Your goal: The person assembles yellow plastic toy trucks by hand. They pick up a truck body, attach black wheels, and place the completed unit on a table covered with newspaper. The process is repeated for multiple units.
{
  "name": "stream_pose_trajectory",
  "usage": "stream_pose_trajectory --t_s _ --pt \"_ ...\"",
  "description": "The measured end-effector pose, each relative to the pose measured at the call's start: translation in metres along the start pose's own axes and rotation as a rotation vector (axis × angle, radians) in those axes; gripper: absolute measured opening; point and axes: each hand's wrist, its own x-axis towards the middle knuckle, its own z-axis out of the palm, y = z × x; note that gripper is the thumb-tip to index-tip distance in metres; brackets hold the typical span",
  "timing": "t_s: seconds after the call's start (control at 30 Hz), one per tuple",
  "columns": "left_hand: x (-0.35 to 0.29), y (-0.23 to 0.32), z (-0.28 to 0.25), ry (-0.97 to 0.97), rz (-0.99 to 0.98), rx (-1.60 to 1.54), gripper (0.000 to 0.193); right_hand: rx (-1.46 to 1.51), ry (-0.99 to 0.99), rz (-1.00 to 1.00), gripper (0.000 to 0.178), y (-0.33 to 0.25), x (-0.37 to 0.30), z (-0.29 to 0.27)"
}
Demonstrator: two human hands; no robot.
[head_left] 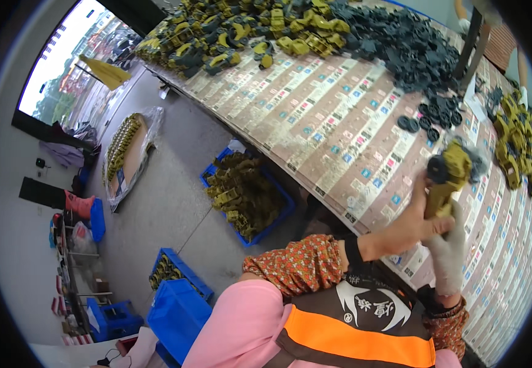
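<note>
Both my hands are raised over the near right part of the table, closed on one yellow toy vehicle body with dark wheels. My left hand wraps its side, the thumb up near a wheel. From below, my right hand, in a pale covering that looks like a glove, grips its lower end. Its far side is blurred. Just beyond it lie several loose black wheels. A pile of dark grey plastic parts is spread behind them.
Yellow-and-grey toy vehicles are heaped at the table's far left; more yellow vehicles lie at right. Another person's arm shows at the far right. On the floor stand a blue crate of yellow parts and another blue bin.
</note>
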Motion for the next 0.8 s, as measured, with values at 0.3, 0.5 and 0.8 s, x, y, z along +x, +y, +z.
stream_pose_trajectory --t_s 0.3,0.5,0.8 --pt "0.033 0.036 -0.139 0.298 0.000 0.534 0.051 -0.159 0.473 0.251 0.041 0.063 0.073 -0.215" --pt "0.056 0.073 -0.325 0.671 -0.044 0.824 0.043 0.013 0.541 0.343 0.053 0.161 0.110 -0.333" --pt "0.144 0.118 -0.422 0.671 -0.058 1.442 0.060 -0.345 0.541 -0.081 0.064 0.151 0.126 -0.272"
